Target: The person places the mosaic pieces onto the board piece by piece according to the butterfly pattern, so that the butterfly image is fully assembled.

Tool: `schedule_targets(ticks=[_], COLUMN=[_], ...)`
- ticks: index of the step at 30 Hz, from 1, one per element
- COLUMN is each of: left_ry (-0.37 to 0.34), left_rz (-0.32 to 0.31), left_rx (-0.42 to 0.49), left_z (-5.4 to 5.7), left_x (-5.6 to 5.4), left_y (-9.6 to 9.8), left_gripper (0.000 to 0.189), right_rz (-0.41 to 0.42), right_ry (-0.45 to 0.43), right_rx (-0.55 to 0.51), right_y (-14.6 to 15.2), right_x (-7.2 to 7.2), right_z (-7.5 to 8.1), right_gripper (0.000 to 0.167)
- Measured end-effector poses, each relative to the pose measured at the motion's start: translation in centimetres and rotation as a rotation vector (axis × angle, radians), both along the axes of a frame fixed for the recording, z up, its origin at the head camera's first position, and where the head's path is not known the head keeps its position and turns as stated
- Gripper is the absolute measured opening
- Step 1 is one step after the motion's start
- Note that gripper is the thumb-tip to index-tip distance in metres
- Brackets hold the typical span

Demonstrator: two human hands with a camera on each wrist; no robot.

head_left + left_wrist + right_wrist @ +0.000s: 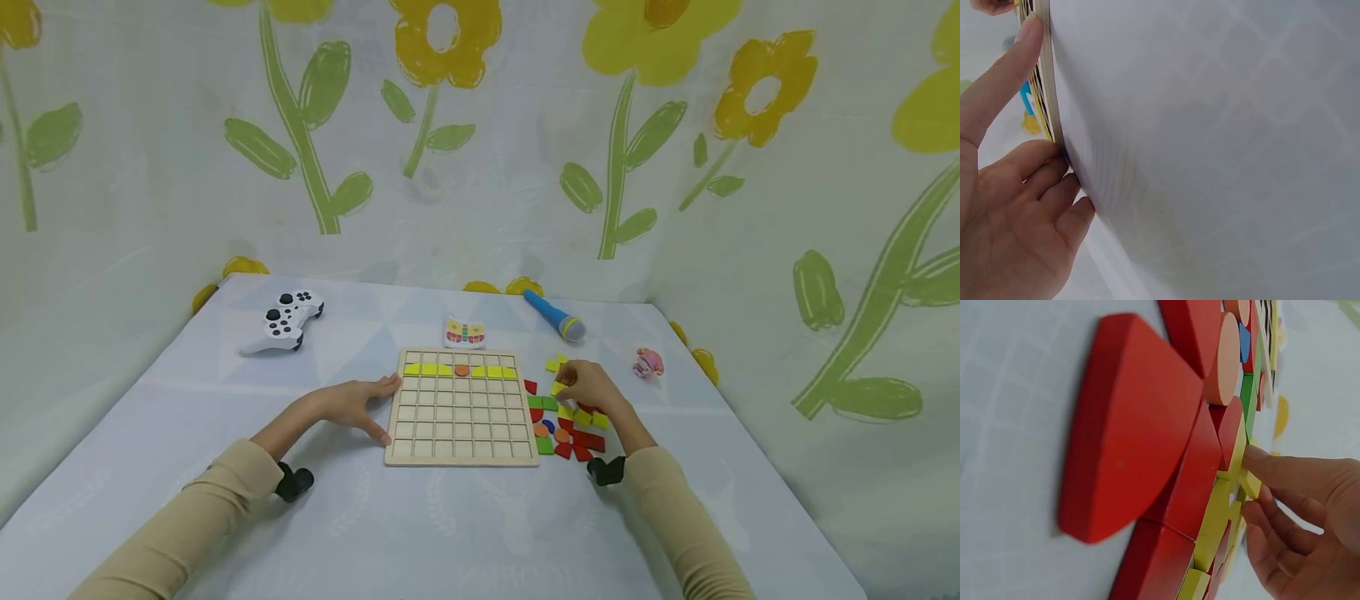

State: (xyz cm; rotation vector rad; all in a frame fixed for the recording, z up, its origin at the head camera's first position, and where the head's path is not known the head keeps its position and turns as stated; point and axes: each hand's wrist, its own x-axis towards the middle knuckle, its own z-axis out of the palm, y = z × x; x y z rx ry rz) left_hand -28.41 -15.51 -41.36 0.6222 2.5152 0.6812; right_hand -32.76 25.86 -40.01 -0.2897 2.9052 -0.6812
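Note:
A wooden grid board (462, 421) lies on the table; several yellow pieces (427, 369) and an orange round piece (462, 370) fill its second row from the far side. My left hand (352, 407) touches the board's left edge, thumb by the near corner and fingers farther up. In the left wrist view, the thumb (1013, 59) lies straight along the board's side (1054, 94). My right hand (592, 385) is over the loose pieces right of the board. Its thumb and fingertips pinch a yellow block (1250, 484), seen in the right wrist view.
Red (588, 440), green (544, 447), orange, blue and yellow pieces lie beside the board. Behind it is a pattern card (465, 333). A blue microphone (551, 315), a white game controller (287, 321) and a small pink toy (648, 362) lie farther out.

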Motion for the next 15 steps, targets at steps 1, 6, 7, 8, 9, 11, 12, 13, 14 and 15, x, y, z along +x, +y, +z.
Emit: schedule_targets(ticks=[1, 6, 7, 8, 9, 11, 12, 13, 14, 15], left_ry=[0.001, 0.007, 0.011, 0.016, 0.023, 0.036, 0.042, 0.048, 0.052, 0.056], left_rz=[0.000, 0.000, -0.003, -0.007, -0.010, -0.014, -0.013, -0.013, -0.012, -0.012], left_rx=[0.002, 0.021, 0.029, 0.037, 0.045, 0.065, 0.074, 0.082, 0.089, 0.093], left_z=[0.0, -0.2, -0.3, -0.4, -0.4, -0.6, -0.6, -0.7, -0.7, -0.8], left_x=[0.0, -0.1, -0.1, -0.1, -0.1, -0.1, -0.1, -0.1, -0.1, -0.1], left_y=[0.0, 0.1, 0.1, 0.0, 0.0, -0.2, -0.3, -0.3, -0.3, -0.4], left_gripper=[0.107, 0.108, 0.108, 0.108, 0.108, 0.110, 0.110, 0.111, 0.111, 0.112], right_rz=[-0.005, 0.014, 0.021, 0.026, 0.033, 0.060, 0.066, 0.078, 0.096, 0.119], right_ry=[0.001, 0.027, 0.041, 0.057, 0.072, 0.104, 0.113, 0.123, 0.132, 0.139], right_rx=[-0.004, -0.040, -0.044, -0.051, -0.058, -0.075, -0.085, -0.094, -0.106, -0.118], right_y=[0.1, 0.2, 0.1, -0.1, -0.4, -1.1, -1.6, -2.1, -2.7, -3.3], right_x=[0.0, -0.2, -0.3, -0.3, -0.3, -0.3, -0.3, -0.3, -0.3, -0.4], right_z=[0.0, 0.1, 0.2, 0.4, 0.6, 1.2, 1.4, 1.6, 1.7, 1.8], right_gripper=[0.023, 0.018, 0.016, 0.015, 0.012, 0.009, 0.008, 0.008, 0.007, 0.008])
